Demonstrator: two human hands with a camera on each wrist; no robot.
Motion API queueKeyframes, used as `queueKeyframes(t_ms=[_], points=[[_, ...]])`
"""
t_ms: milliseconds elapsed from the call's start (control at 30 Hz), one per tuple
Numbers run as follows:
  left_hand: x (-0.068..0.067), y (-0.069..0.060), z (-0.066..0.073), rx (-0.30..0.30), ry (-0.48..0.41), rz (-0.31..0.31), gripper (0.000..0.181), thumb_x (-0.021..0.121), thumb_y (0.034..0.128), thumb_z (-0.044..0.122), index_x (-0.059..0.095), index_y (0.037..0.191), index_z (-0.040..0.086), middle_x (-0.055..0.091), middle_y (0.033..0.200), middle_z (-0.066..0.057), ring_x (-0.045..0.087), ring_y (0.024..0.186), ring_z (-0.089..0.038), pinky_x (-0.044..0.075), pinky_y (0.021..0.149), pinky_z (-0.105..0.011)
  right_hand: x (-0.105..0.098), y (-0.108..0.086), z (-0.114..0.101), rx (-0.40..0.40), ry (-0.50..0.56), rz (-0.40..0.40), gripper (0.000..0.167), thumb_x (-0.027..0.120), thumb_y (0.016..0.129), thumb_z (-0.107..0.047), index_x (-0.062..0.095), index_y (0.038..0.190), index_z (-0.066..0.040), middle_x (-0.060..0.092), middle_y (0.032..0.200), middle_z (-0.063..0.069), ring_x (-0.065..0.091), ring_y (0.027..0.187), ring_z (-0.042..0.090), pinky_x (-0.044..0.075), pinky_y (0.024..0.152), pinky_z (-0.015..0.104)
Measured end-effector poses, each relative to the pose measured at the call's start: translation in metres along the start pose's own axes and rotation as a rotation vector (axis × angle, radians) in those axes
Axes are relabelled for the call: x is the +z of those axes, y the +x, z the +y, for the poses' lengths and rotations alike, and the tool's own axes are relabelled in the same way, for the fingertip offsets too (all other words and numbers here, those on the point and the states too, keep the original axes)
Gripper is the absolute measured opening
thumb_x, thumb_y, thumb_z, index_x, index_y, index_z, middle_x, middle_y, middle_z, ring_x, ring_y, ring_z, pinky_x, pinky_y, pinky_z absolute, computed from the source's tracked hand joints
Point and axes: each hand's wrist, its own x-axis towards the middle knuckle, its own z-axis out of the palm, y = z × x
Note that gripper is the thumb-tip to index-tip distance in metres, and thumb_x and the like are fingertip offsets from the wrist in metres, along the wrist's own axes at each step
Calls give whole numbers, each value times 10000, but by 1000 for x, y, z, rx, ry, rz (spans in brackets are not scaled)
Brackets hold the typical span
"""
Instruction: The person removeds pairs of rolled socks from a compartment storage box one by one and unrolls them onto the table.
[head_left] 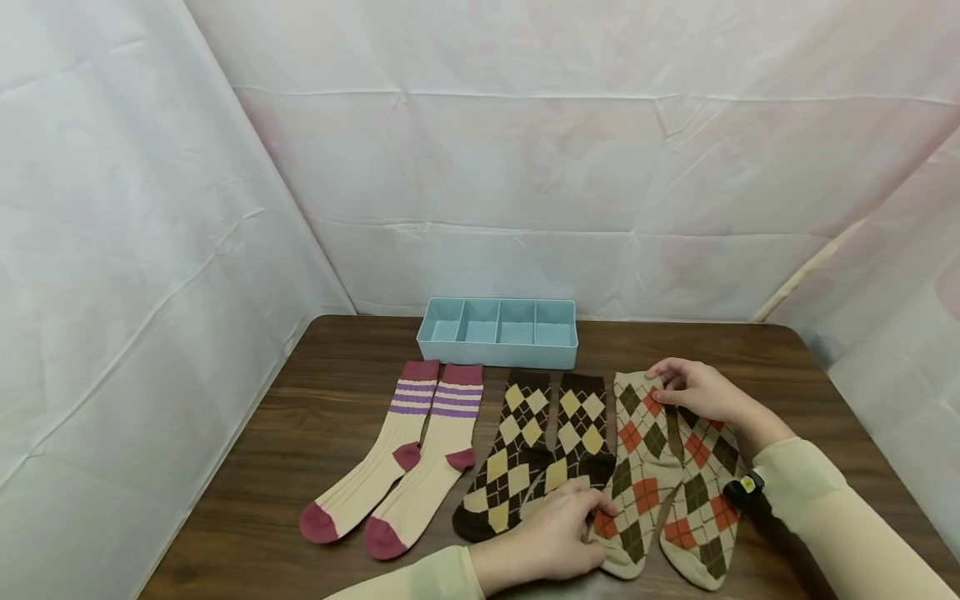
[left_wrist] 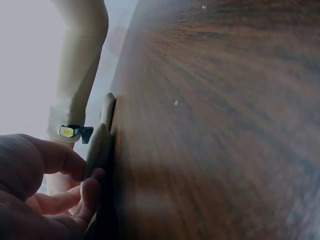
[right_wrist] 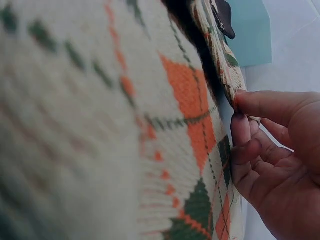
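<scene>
Two beige argyle socks with orange and green diamonds lie side by side at the right in the head view. My right hand (head_left: 701,392) pinches the cuff edge of the left beige sock (head_left: 632,425) between thumb and fingers; the right wrist view shows that edge lifted slightly. The right beige sock (head_left: 700,496) lies flat under that hand and wrist. My left hand (head_left: 551,533) pinches the left beige sock's side near the toe, as the left wrist view also shows. It partly covers the foot of a dark brown argyle sock (head_left: 577,433).
Another brown argyle sock (head_left: 517,433) lies beside it. Farther left are two cream socks (head_left: 375,467) (head_left: 431,467) with maroon toes and purple stripes. A light blue four-compartment box (head_left: 495,354) stands at the back of the wooden table (head_left: 300,400), before white cloth walls.
</scene>
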Motion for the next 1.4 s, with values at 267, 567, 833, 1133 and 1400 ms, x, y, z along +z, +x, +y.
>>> queueKeyframes(t_ms=[267, 567, 833, 1133, 1400], points=[[-1, 1, 2, -17, 34, 0, 470, 830, 859, 102, 746, 1306, 222, 542, 1110, 120, 496, 688, 44, 449, 667, -162, 1, 1, -2, -13, -35, -1, 320, 762, 1052, -178, 677, 1334, -53, 682, 1134, 87, 681, 966, 206, 568, 735, 357], [0, 2, 5, -6, 66, -34, 493, 845, 881, 118, 735, 1345, 240, 480, 1020, 125, 475, 683, 34, 442, 645, -161, 0, -1, 2, 2, -62, 9, 268, 776, 1038, -153, 703, 1286, -81, 685, 1093, 76, 678, 926, 166, 559, 721, 350], [1, 4, 7, 29, 131, -41, 512, 860, 871, 150, 736, 1352, 269, 473, 1023, 136, 455, 805, 20, 433, 691, -148, -1, -2, 1, -4, -59, -18, 295, 785, 1031, -153, 692, 1303, -88, 680, 1111, 72, 680, 960, 188, 563, 732, 354], [2, 5, 5, 28, 119, -53, 491, 859, 883, 153, 737, 1344, 274, 456, 1018, 128, 445, 775, 21, 434, 673, -147, 3, -3, -1, -15, -4, -33, 316, 790, 1026, -147, 682, 1317, -86, 694, 1040, 61, 676, 915, 197, 554, 719, 345], [-2, 1, 7, 38, 109, -64, 452, 845, 912, 189, 733, 1341, 279, 454, 1021, 127, 448, 756, 33, 436, 657, -149, 0, -5, 4, -31, -50, -22, 314, 813, 1012, -174, 701, 1299, -117, 663, 1136, 87, 671, 910, 177, 555, 729, 358]])
